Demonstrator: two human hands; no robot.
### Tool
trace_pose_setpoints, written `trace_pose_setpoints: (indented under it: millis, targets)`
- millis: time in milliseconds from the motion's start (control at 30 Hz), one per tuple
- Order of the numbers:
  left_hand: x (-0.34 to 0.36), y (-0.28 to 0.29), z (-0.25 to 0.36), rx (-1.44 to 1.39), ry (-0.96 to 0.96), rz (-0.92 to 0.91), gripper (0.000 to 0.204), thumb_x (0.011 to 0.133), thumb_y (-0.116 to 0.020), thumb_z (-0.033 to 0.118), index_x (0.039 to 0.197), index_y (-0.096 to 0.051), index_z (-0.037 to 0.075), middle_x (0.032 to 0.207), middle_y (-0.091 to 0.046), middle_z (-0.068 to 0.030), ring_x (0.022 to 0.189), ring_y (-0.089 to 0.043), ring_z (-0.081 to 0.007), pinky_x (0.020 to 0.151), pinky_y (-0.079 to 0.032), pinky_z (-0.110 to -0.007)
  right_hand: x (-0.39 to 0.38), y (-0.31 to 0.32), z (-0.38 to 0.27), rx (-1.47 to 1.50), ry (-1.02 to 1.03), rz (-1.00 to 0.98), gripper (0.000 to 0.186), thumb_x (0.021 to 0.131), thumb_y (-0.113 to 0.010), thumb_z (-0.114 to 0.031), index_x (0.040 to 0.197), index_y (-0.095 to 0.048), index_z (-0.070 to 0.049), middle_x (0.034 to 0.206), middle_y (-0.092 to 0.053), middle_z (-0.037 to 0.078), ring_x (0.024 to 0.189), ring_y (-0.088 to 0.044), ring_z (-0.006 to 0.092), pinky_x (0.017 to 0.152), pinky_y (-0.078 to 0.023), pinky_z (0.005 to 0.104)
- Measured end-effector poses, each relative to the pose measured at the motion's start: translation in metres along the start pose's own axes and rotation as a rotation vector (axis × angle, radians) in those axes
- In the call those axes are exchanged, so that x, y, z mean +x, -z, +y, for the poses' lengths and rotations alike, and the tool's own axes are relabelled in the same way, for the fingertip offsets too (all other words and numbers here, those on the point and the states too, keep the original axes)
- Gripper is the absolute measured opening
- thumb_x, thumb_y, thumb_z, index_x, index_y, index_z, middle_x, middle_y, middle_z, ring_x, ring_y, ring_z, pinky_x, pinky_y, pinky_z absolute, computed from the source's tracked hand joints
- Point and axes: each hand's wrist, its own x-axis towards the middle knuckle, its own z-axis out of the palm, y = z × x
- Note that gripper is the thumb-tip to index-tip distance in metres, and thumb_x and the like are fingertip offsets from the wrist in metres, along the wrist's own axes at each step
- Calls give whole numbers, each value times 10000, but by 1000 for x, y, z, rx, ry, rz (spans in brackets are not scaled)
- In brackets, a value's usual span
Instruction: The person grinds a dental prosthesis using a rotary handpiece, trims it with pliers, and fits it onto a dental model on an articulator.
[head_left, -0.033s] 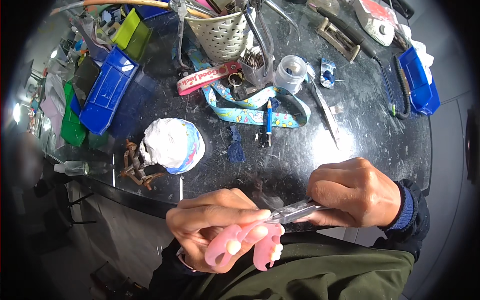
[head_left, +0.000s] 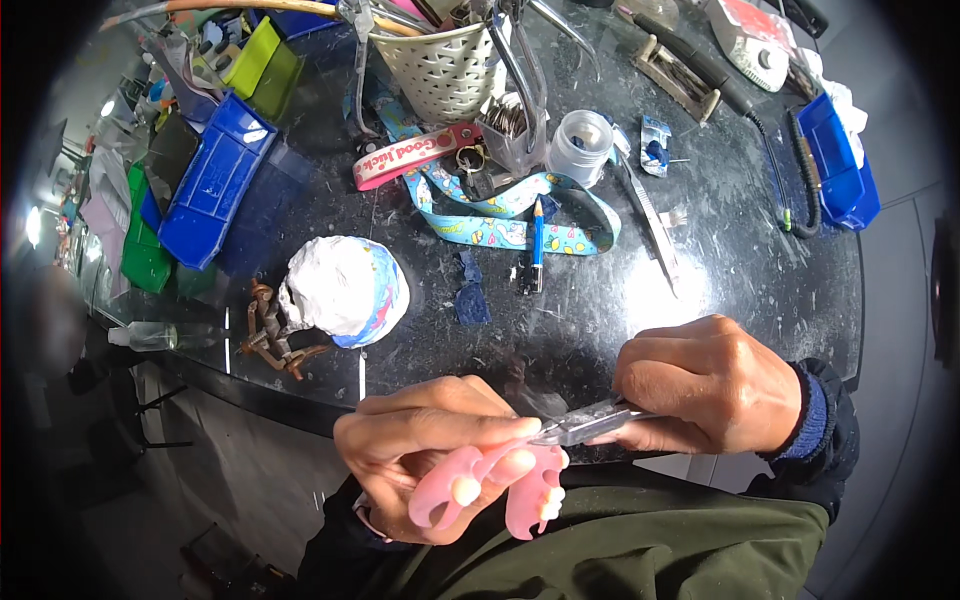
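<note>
The work in hand looks like trimming or adjusting a glossy pink, curved denture-like piece [head_left: 526,498] with cream-coloured teeth, held in front of the body just beyond the near edge of the speckled black counter [head_left: 590,310]. The left hand [head_left: 415,440] carries it, its fingers [head_left: 455,432] pinching the piece near its upper edge, one fingertip above and another below, so that two pink lobes hang free beneath. The right hand [head_left: 705,385] is curled tightly around a slim grey metal tool [head_left: 585,423], perhaps pliers or cutters, whose tip reaches to the piece right beside the left fingertips and appears to touch it. Whether the tool's ends are closed on the pink material cannot be told. Below lies an olive-green cloth [head_left: 690,545] over the lap. In my judgement, the next move calls for a firm left pinch and a small, controlled squeeze or turn of the tool, with the left fingertips clear of its tip, since a slip so close could nick skin or strain the thin pink edge.
</note>
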Motion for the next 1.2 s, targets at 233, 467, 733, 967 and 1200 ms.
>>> trace_pose_setpoints:
  millis: [233,467,733,967,1200]
  targets:
    - [-2,-2,-1,56,-20,7,217,691,-640,-87,907,-622,-87,776,-626,-194,625,-635,-214,514,-513,-266,0,-1,-2,-143,-2,61,231,714,-678,-155,736,-483,-33,693,-492,84,598,-551,239,516,-456,352]
    - [-2,-3,4,145,-24,71,184,712,-679,-38,877,-607,-75,792,-629,-196,619,-633,-208,524,-535,-276,2,-4,-8,-264,13,112,290,699,-697,-208,677,-470,-30,789,-545,97,610,-545,220,536,-434,324]
    - [-4,-1,4,65,-57,23,209,750,-646,-27,950,-611,-77,790,-619,-193,648,-629,-208,535,-536,-285,1,-5,-12,-265,3,142,303,717,-692,-225,672,-464,-30,773,-537,95,596,-534,216,526,-427,321]
    - [0,-7,-1,207,-94,18,256,744,-681,157,840,-565,-50,598,-525,-119,400,-495,-152,343,-410,-246,-2,-6,-5,-269,56,138,272,683,-689,-190,697,-466,-34,712,-497,83,576,-523,214,500,-425,322]
    - [2,2,0,52,-52,-119,230,748,-604,-5,949,-613,-116,781,-616,-189,633,-629,-236,554,-535,-308,-5,-3,1,-205,88,105,240,680,-679,-144,743,-477,-32,688,-486,78,548,-524,216,479,-443,332]
